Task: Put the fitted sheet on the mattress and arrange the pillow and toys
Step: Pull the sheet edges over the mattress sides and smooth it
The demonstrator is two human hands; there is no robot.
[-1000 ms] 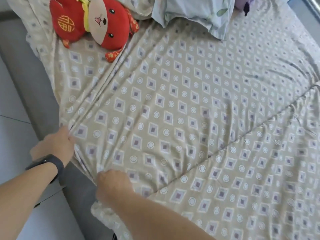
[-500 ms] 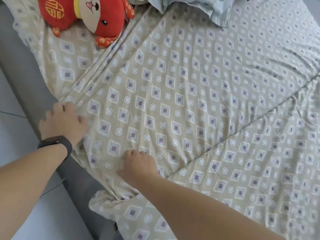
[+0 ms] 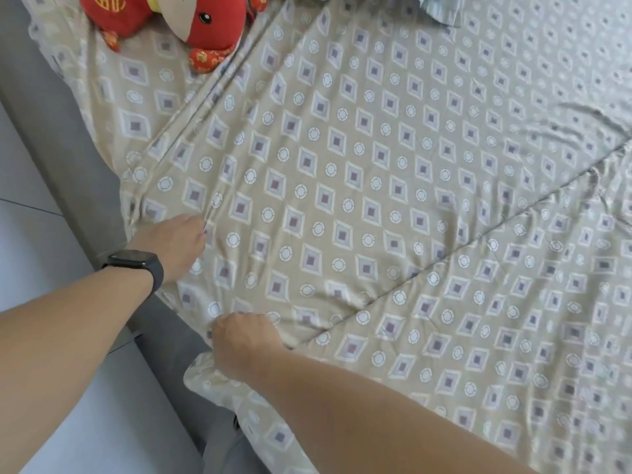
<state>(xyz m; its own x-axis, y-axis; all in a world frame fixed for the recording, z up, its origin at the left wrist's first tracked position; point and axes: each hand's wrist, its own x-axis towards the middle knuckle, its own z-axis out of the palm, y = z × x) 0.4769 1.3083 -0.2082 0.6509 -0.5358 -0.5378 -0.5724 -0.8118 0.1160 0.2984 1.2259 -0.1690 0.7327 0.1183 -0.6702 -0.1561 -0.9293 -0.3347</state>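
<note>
The beige fitted sheet (image 3: 342,165), printed with diamonds and circles, lies rumpled over the bed with long folds running diagonally. My left hand (image 3: 174,241), a black band on its wrist, pinches a fold of the sheet near the bed's left edge, its fingers curled into the cloth. Closer to me, my right hand (image 3: 242,340) grips a bunch of the sheet at the same edge, knuckles up. A red plush toy (image 3: 191,22) lies on the sheet at the top left. A corner of the pale blue pillow (image 3: 441,10) shows at the top edge.
The grey mattress side (image 3: 68,138) runs diagonally along the left, bare below the sheet's edge. Pale floor tiles (image 3: 30,234) lie to its left. A loose flap of sheet (image 3: 219,381) hangs over the edge under my right wrist.
The view has dipped, so the toy and pillow sit higher in frame. My left hand went from flat on the sheet to pinching a fold. My right hand has closed on cloth nearer the edge.
</note>
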